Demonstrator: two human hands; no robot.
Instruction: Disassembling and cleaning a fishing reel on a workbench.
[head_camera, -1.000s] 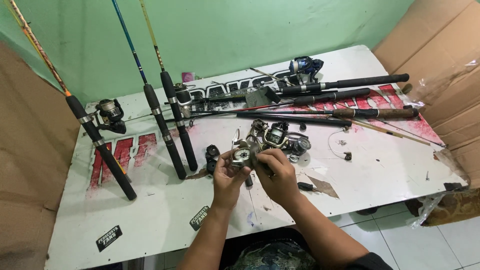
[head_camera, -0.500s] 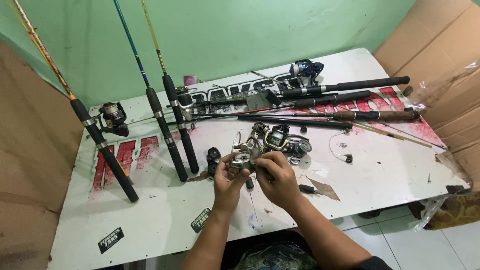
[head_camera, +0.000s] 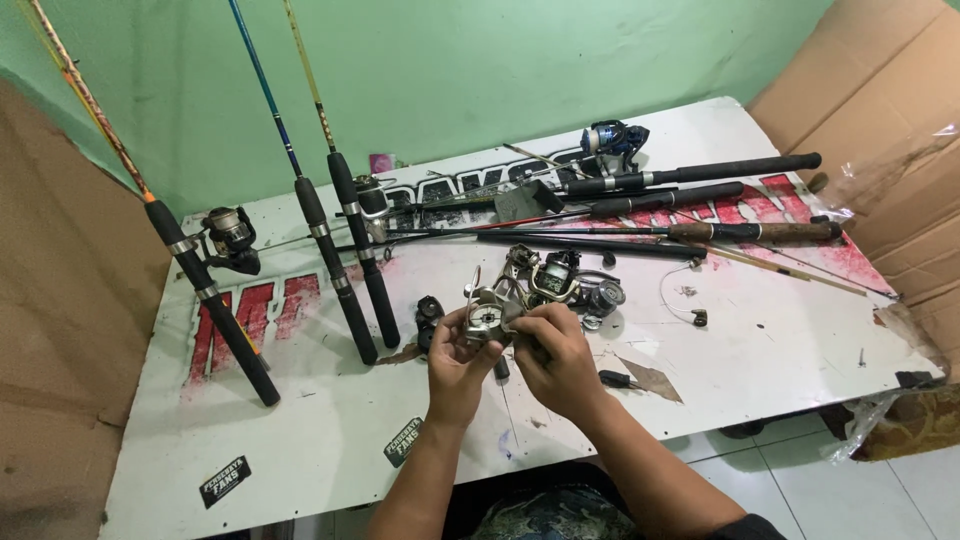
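My left hand (head_camera: 455, 365) and my right hand (head_camera: 560, 362) hold a silver fishing reel body (head_camera: 487, 319) between them, just above the white table (head_camera: 300, 440). The left fingers cup it from the left and below; the right fingers pinch its right side. Just behind the hands lie more reel parts: a dark reel (head_camera: 553, 276), a round spool (head_camera: 605, 296) and a small black part (head_camera: 430, 313).
Three fishing rods lean against the green wall with handles on the table, the left one (head_camera: 215, 310) carrying a reel (head_camera: 230, 238). More rods (head_camera: 690, 175) and a blue reel (head_camera: 612, 140) lie across the back. A small screwdriver (head_camera: 620, 379) lies right of my hands. Cardboard stands on both sides.
The hands stay in the same spot on the reel body; only the fingers shift slightly on it.
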